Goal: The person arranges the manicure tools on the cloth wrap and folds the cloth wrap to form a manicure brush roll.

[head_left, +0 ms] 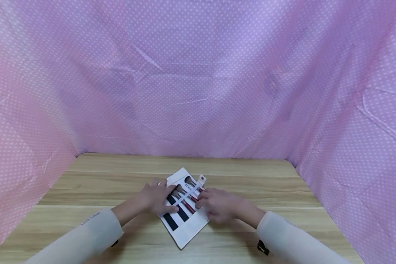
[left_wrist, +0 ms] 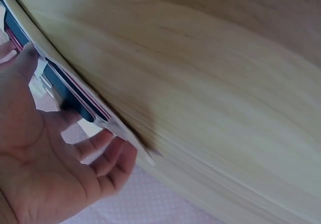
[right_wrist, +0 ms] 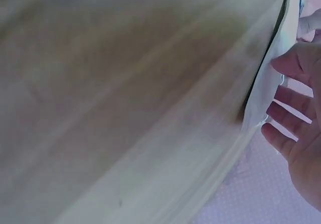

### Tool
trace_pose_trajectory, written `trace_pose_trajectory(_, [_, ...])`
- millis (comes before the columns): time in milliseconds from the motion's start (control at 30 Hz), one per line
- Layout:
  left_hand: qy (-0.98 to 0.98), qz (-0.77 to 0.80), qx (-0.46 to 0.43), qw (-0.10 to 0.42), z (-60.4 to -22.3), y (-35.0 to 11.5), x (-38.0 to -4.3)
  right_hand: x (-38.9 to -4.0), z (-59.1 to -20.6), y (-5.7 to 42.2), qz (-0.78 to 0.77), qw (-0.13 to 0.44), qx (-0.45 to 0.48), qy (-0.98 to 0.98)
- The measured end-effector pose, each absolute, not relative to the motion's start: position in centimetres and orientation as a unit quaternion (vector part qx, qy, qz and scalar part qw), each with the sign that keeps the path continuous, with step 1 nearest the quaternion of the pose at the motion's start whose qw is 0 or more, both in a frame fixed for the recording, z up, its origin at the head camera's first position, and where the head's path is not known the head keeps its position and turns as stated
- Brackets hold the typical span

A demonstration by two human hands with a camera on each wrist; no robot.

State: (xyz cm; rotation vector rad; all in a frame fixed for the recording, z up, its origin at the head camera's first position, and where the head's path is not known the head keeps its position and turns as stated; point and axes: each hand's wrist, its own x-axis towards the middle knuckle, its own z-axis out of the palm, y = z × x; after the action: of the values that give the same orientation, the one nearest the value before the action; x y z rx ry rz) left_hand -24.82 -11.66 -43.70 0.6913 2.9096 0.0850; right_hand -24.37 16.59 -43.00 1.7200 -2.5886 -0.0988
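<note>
A white makeup brush roll [head_left: 192, 228] lies unfolded and slanted on the wooden table. Several makeup brushes [head_left: 190, 208] with dark bristles and reddish handles sit under its white elastic band, beside black strips [head_left: 170, 221]. My left hand [head_left: 158, 198] rests on the roll's left side, fingers spread; in the left wrist view its thumb and fingertips [left_wrist: 114, 151] lie along the edge. Blurred in the head view, my right hand [head_left: 217, 205] reaches over the brush handles at the right edge. The right wrist view shows its thumb [right_wrist: 291, 63] on the white cloth, the other fingers extended along the edge.
A snap tab [head_left: 202, 179] sticks out at the roll's upper right. The wooden table [head_left: 118, 167] extends around it, with pink dotted cloth [head_left: 198, 91] hanging behind and on both sides. Light sleeves [head_left: 99, 231] cover both forearms.
</note>
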Motion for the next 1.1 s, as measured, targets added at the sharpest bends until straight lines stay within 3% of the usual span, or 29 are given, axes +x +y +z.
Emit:
trace_pose_trajectory(167, [0.955, 0.048, 0.287, 0.059, -44.0, -13.2, -25.8, -23.4, -43.4, 15.8, -0.038, 0.048, 0.543, -0.837])
trace_pose_trajectory(467, [0.926, 0.113, 0.357, 0.049, -44.5, -15.3, -26.7, -22.2, -43.5, 15.5, -0.037, 0.032, 0.461, -0.886])
trace_pose_trajectory(667, [0.917, 0.117, 0.378, 0.037, -44.5, -15.0, -26.2, -23.4, -44.0, 17.4, -0.017, 0.03, 0.447, -0.894])
trace_pose_trajectory(900, [0.909, 0.154, 0.378, 0.081, -44.3, -13.6, -24.5, -26.2, -44.3, 21.2, 0.056, 0.034, 0.436, -0.898])
trace_pose_trajectory(1100, [0.911, 0.15, 0.376, 0.075, -44.4, -13.1, -23.9, -26.7, -43.9, 21.9, 0.066, 0.029, 0.431, -0.899])
